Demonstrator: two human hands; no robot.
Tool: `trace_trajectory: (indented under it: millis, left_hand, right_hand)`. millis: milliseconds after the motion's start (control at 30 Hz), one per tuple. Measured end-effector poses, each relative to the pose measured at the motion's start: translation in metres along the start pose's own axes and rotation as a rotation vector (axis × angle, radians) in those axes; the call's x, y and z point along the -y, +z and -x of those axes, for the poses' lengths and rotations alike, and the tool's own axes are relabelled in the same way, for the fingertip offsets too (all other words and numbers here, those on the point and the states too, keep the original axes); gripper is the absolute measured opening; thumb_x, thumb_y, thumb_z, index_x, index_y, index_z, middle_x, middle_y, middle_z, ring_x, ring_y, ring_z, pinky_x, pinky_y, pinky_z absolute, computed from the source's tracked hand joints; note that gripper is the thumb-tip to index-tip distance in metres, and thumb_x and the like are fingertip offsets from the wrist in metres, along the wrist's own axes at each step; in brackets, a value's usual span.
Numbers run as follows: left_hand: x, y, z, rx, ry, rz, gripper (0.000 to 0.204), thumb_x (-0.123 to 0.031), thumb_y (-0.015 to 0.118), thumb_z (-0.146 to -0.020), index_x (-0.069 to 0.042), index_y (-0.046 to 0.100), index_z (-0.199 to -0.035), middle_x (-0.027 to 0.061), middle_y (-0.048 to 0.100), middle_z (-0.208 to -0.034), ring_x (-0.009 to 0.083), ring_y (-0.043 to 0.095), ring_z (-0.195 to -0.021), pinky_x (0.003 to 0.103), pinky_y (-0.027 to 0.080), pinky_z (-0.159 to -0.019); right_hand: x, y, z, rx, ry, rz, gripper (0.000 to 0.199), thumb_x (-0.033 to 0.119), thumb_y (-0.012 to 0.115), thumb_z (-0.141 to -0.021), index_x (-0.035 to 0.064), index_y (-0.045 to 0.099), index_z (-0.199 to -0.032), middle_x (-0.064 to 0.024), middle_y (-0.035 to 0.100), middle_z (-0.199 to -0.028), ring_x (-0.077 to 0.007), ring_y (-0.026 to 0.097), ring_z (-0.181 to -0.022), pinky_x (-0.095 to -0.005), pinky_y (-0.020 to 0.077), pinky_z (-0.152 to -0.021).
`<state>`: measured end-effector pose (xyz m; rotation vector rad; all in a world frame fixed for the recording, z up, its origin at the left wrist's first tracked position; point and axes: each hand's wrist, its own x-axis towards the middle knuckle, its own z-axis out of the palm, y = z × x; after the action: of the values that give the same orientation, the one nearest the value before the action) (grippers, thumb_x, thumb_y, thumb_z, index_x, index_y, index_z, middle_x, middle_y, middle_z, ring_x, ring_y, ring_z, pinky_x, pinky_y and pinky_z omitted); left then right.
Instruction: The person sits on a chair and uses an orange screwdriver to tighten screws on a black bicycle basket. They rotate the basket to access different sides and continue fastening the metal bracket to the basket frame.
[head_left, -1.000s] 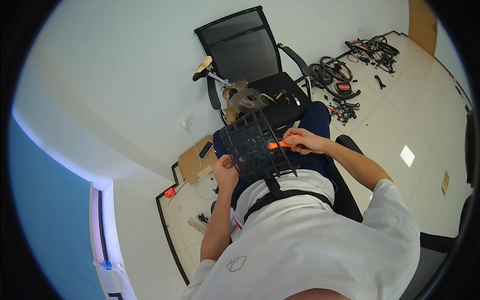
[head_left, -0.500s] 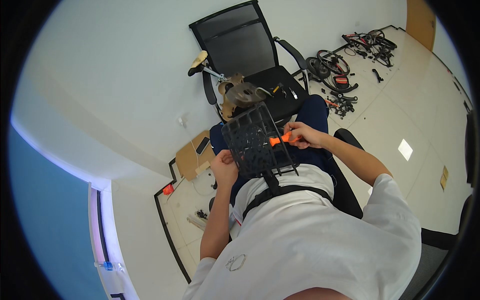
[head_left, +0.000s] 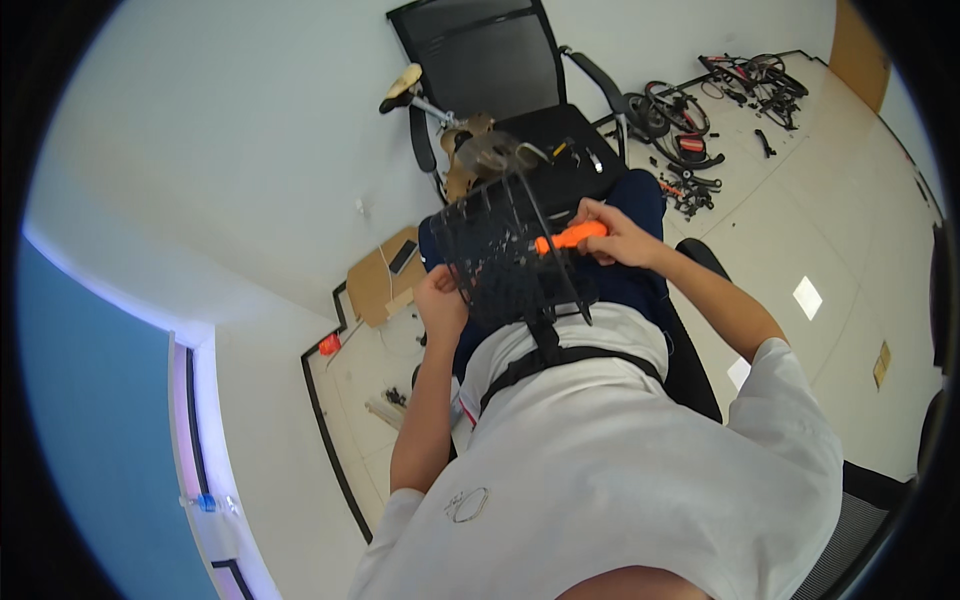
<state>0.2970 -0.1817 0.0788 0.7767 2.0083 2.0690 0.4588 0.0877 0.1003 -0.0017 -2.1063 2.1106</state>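
Note:
A black bicycle basket (head_left: 490, 265) lies tilted across my lap, its open grid sides toward me. My right hand (head_left: 615, 236) is closed round the orange handle of a screwdriver (head_left: 565, 238). The handle points left into the basket, and its tip is lost among the dark bars. At the basket's left side my left hand (head_left: 440, 303) has its fingers curled against the edge. The basket partly hides those fingertips, so any small part held there cannot be made out.
Ahead stands a black office chair (head_left: 545, 135) bearing a saddle on a post (head_left: 405, 88), a brown bulky part (head_left: 470, 150) and small tools. Bicycle parts (head_left: 690, 150) lie on the tiled floor at right. A phone (head_left: 403, 257) rests on cardboard (head_left: 370, 290) at left.
The view has tilted, so the surroundings sit higher. My right hand has shifted its grip, and more of the orange handle shows. The left hand stays at the basket's side.

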Motion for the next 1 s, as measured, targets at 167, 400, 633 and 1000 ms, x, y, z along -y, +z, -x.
trace_trajectory:
  millis: [167,400,633,1000]
  left_hand:
    - [-0.004,-0.001,0.001,0.042,0.038,0.043,0.011,0.007,0.070,-0.080,0.002,0.061,-0.080,0.0026,0.067,-0.080,0.0045,0.059,-0.076,0.020,0.047,-0.069]
    - [0.002,-0.005,0.002,0.035,0.001,0.115,0.015,0.002,0.073,-0.080,0.000,0.069,-0.095,0.0043,0.071,-0.088,0.0093,0.064,-0.078,0.024,0.051,-0.071]
    - [-0.014,0.000,0.007,0.156,-0.004,0.094,0.014,0.002,0.072,-0.082,0.002,0.069,-0.096,0.0046,0.071,-0.087,0.0090,0.064,-0.076,0.024,0.053,-0.070]
    - [-0.020,-0.002,0.008,0.189,-0.081,-0.005,0.017,0.007,0.069,-0.081,0.004,0.069,-0.098,0.0046,0.071,-0.086,0.0086,0.065,-0.075,0.022,0.054,-0.069]
  right_hand:
    - [0.006,-0.002,0.000,-0.031,-0.088,0.041,0.023,0.002,0.062,-0.084,0.0057,0.049,-0.102,-0.0089,0.061,-0.096,-0.0076,0.049,-0.053,-0.0210,0.0402,-0.045]
    - [0.015,0.005,0.003,-0.051,-0.135,0.063,0.023,-0.001,0.061,-0.085,0.0048,0.048,-0.102,-0.0109,0.059,-0.109,-0.0079,0.050,-0.057,-0.0223,0.0436,-0.048]
    - [0.037,0.000,0.005,-0.004,-0.482,0.599,0.024,-0.003,0.059,-0.079,0.0034,0.049,-0.100,-0.0074,0.059,-0.095,-0.0109,0.056,-0.069,-0.0230,0.0448,-0.060]
    - [0.029,0.001,0.008,0.042,0.334,0.203,0.029,0.029,0.056,-0.098,0.0004,0.060,-0.096,-0.0042,0.058,-0.071,-0.0063,0.042,-0.040,-0.0211,0.0333,-0.035]
